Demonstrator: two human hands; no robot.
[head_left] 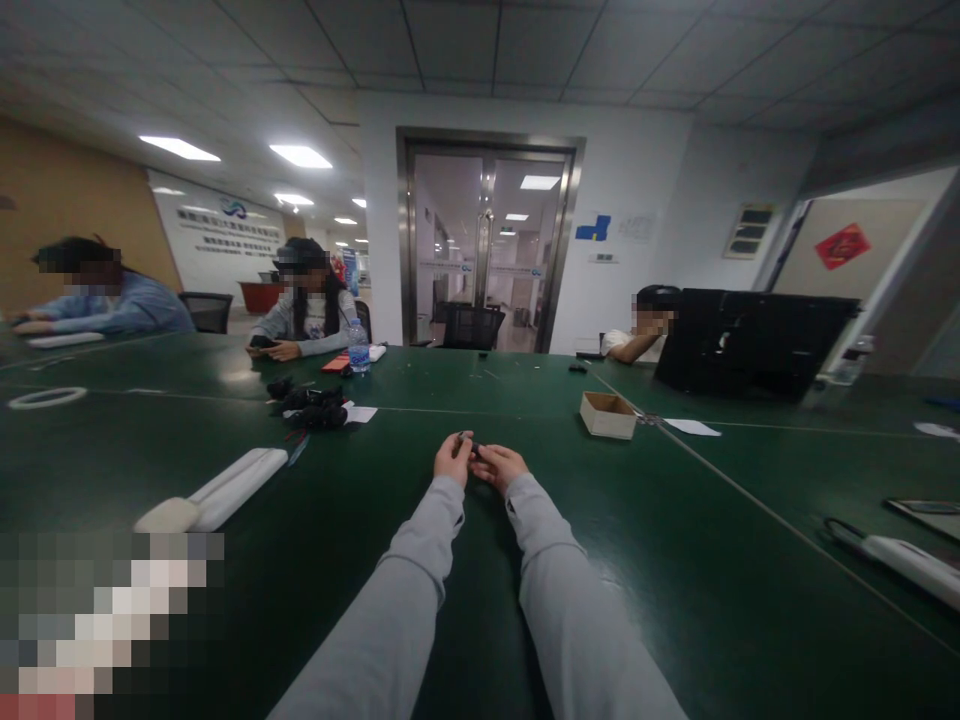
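though small, dark object (475, 449) (shape unclear)

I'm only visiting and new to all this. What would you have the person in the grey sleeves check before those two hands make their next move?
1. Small dark object held: ok, at the fingertips of the left hand and right hand.
2. What that object is: cannot tell, too small and dim.
3. Sleeves clear of the fingers: ok, both end near the wrists.
4. Open-topped box apart from the hands: ok, farther off to the right.
5. Water bottle upright: ok, beyond the hands to the left.
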